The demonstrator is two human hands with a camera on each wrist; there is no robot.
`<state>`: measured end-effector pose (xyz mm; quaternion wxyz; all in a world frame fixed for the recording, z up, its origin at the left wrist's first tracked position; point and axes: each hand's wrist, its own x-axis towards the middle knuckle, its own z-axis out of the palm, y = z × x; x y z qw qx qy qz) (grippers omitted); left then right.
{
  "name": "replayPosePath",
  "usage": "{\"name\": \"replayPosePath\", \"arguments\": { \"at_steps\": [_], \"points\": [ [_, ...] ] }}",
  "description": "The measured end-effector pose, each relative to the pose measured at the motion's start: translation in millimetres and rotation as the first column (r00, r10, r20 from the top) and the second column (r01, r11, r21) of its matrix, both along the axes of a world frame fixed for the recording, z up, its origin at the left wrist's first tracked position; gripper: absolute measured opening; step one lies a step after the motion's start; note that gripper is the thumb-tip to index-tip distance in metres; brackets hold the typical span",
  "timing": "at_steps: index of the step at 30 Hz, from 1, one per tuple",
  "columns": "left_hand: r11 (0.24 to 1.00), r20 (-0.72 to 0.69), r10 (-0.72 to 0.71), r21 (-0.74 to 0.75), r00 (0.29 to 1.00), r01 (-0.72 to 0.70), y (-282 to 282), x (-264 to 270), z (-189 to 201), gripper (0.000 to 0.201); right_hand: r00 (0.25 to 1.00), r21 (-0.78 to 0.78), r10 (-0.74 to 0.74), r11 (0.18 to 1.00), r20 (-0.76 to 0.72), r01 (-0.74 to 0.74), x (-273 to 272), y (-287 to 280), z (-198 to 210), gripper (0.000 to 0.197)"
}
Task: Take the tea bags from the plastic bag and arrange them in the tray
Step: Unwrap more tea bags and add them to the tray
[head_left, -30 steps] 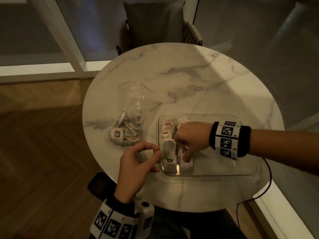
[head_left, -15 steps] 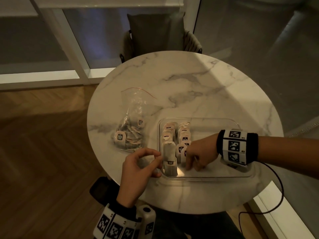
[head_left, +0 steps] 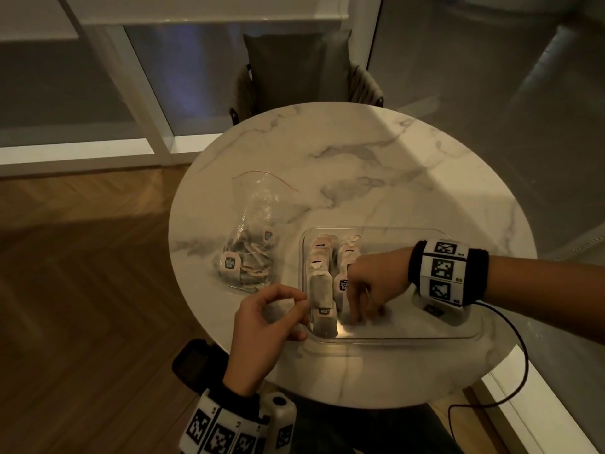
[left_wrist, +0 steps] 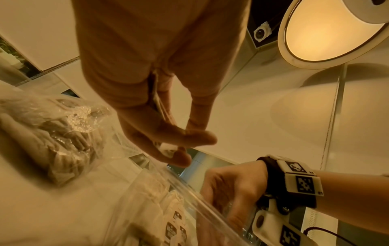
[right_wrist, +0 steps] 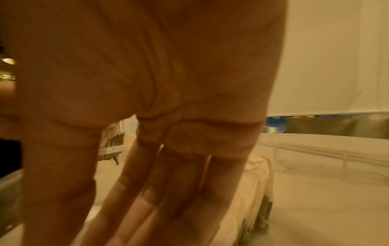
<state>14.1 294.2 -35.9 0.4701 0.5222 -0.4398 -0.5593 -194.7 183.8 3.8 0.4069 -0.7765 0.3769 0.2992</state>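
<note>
A clear plastic bag [head_left: 252,237] with several tea bags lies left of the clear tray [head_left: 409,337]. Two rows of tea bags [head_left: 322,290] stand at the tray's left end. My left hand [head_left: 302,303] hovers at the tray's left rim. In the left wrist view its thumb and forefinger pinch a small white tag [left_wrist: 167,149] of a tea bag. My right hand [head_left: 360,314] is inside the tray, right of the second row. Its fingers [right_wrist: 147,199] point straight down at the tray floor beside a tea bag [right_wrist: 258,183] and hold nothing I can see.
The round marble table [head_left: 360,165] stretches bare behind the bag and tray. A chair with a cushion [head_left: 301,70] stands at its far edge. A black cable [head_left: 520,365] hangs from my right wrist over the near right edge. The right part of the tray floor is bare.
My right hand has slid from the middle of the tea bag rows toward the near part of the tray. The left hand keeps its pinch by the tray rim.
</note>
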Motion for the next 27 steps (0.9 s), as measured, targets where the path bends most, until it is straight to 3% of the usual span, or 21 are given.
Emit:
{"name": "replayPosePath", "arguments": {
  "at_steps": [2, 4, 8, 13, 20, 24, 27],
  "points": [
    [1.0, -0.003, 0.004, 0.001, 1.0, -0.004, 0.4, 0.1, 0.4, 0.003, 0.992, -0.151, -0.08, 0.984, 0.102, 0.095, 3.3, -4.2, 5.2, 0.009],
    [1.0, -0.007, 0.002, 0.002, 1.0, -0.002, 0.9, -0.1, 1.0, 0.003, 0.975, -0.358, -0.114, 0.917, 0.192, 0.177, 8.1, -8.5, 7.6, 0.008],
    [1.0, -0.002, -0.008, 0.001, 1.0, 0.008, 0.4, -0.2, 2.2, 0.003, 0.987, -0.589, -0.065, 0.795, 0.149, 0.141, 23.5, -12.6, 8.1, 0.007],
    [1.0, -0.009, -0.004, 0.004, 1.0, 0.004, -0.2, -0.5, 3.5, 0.003, 0.999, -0.631, 0.017, 0.776, 0.034, 0.008, 44.8, -17.1, 6.2, 0.017],
    [1.0, -0.009, 0.017, 0.026, 1.0, -0.016, 0.4, 5.3, -0.2, 0.002, 0.998, -0.699, 0.053, 0.712, -0.036, -0.064, 53.5, -17.7, 5.8, 0.011],
    [1.0, -0.026, 0.019, 0.02, 0.999, -0.018, 1.8, 3.9, -0.5, 0.004, 0.999, -0.671, 0.043, 0.741, 0.014, -0.022, 52.2, -16.8, 10.6, 0.008],
    [0.999, -0.081, 0.04, 0.022, 0.996, -0.038, 1.3, 4.6, 4.5, 0.009, 0.992, -0.576, 0.014, 0.815, 0.122, 0.059, 45.1, -13.5, 23.3, 0.011]
  ]
}}
